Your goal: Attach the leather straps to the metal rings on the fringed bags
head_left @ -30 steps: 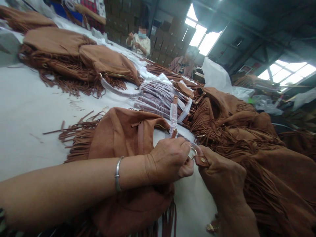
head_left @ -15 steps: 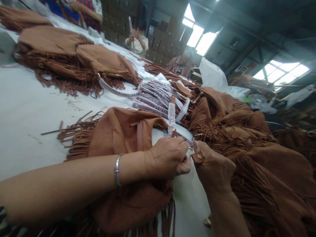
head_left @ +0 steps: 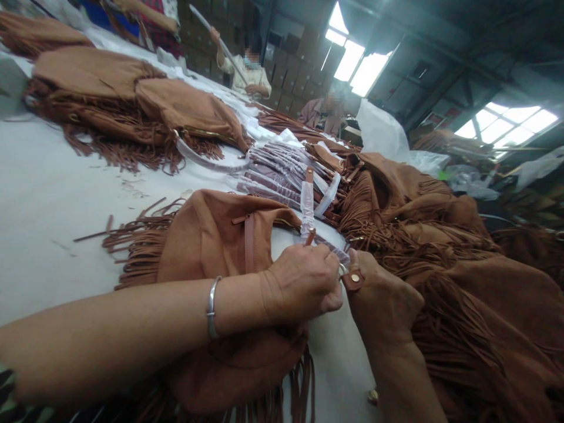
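Observation:
A brown suede fringed handbag (head_left: pixel 211 241) lies on the white table under my left forearm. My left hand (head_left: pixel 304 282) is closed at the bag's opening, its fingers pinching a metal ring (head_left: pixel 342 269) that is mostly covered. My right hand (head_left: pixel 383 294) grips a bag strap by its brown leather end tab (head_left: pixel 353 279), which carries a round gold stud and meets the ring. The strap's plastic-wrapped length (head_left: pixel 331 249) runs behind both hands. Its other tabbed end (head_left: pixel 309 175) points away from me.
Fringed bags are heaped on the right (head_left: pixel 489 305), and more bags (head_left: pixel 97 82) lie at the far left. Several wrapped straps (head_left: pixel 282 167) are bundled beyond my hands. A small gold metal piece (head_left: pixel 372 397) sits near my right wrist. Co-workers stand across the table, one holding a long strip (head_left: pixel 220 44).
My hands stay together at the ring and tab, shifting only slightly; less of the ring shows now. Across the table, a co-worker has raised and tilted the long strip.

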`<state>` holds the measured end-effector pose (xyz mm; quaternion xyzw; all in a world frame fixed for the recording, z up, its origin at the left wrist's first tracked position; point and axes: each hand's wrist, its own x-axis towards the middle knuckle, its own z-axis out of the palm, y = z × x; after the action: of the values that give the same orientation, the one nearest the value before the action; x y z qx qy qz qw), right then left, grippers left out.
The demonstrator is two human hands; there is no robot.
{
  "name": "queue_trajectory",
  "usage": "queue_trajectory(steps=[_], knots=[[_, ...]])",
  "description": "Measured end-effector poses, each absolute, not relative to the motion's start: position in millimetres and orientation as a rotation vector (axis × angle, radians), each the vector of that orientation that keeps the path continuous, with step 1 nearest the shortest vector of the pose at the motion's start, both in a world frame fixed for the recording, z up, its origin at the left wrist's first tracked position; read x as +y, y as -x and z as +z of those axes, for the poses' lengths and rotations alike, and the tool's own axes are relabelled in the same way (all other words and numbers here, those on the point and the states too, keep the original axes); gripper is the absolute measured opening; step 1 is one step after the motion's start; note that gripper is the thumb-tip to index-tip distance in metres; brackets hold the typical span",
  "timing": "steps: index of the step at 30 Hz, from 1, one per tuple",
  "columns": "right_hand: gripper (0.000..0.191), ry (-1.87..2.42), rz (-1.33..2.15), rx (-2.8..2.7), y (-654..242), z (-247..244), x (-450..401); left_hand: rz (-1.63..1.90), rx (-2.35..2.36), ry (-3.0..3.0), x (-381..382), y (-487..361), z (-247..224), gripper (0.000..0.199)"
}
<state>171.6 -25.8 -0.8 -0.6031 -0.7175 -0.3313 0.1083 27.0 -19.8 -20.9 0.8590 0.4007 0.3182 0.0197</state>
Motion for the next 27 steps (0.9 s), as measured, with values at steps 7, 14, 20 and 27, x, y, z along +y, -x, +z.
queue_trajectory(steps=[7, 14, 20, 27], knots=[[0.028, 1.837, -1.056, -2.052, -164.7, 1.6, -33.1, 1.135, 1.324, -2.604, -25.0, -27.0, -19.8, 0.014], [0.019, 1.818, -1.040, -2.072, -162.7, 4.7, -38.0, 1.313, 1.291, -2.605, -27.7, -27.8, -18.0, 0.014], [0.030, 1.860, -1.014, -1.997, -160.8, 6.1, -35.4, 1.264, 1.286, -2.656, -27.1, -28.6, -18.4, 0.017], [0.032, 1.967, -0.956, -2.023, -159.3, 4.1, -33.0, 1.151, 1.270, -2.674, -23.8, -30.4, -19.7, 0.016]])
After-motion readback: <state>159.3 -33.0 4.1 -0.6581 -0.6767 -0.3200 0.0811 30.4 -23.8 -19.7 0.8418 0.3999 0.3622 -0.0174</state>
